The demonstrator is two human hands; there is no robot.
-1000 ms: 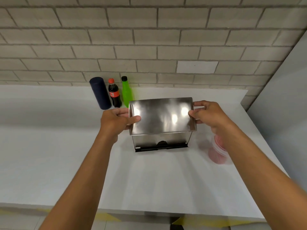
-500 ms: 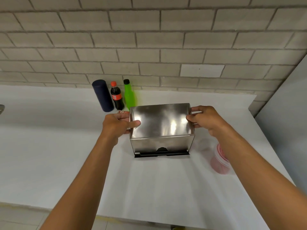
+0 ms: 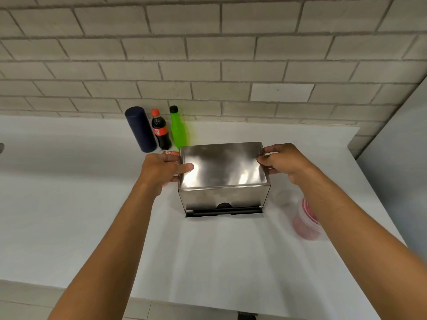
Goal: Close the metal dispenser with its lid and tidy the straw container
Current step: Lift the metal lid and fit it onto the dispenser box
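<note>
The dispenser (image 3: 223, 199) stands on the white desk (image 3: 69, 215), near its middle and toward the right end. The lid (image 3: 221, 166) is laid over its top and looks seated or nearly so; whether it is fully down cannot be told. The lid is gripped at both short ends: the left hand (image 3: 161, 172) is closed on the left edge with the thumb laid across the top, and the right hand (image 3: 284, 162) is closed on the right edge with the fingers curled round the side.

The lid is judged to be thin sheet steel: stiff, light, polished and therefore slippery, with edges that could pinch. It is best held at the 2 ends, as it is now, and pressed down evenly so that it does not jam askew. The box itself is judged heavier and steady on the desk.

At the front foot of the dispenser a black bar (image 3: 223, 211) is seen. Just right of the box, partly hidden by the right forearm, a clear tub (image 3: 305, 224) with red contents is blurred; it may be the straw container, but this cannot be confirmed. Behind, against the brick wall, 3 things are lined up: a dark cylinder (image 3: 139, 129), a cola bottle (image 3: 160, 130) and a green bottle (image 3: 178, 128). Nothing is seen in the way of the lid.
</note>
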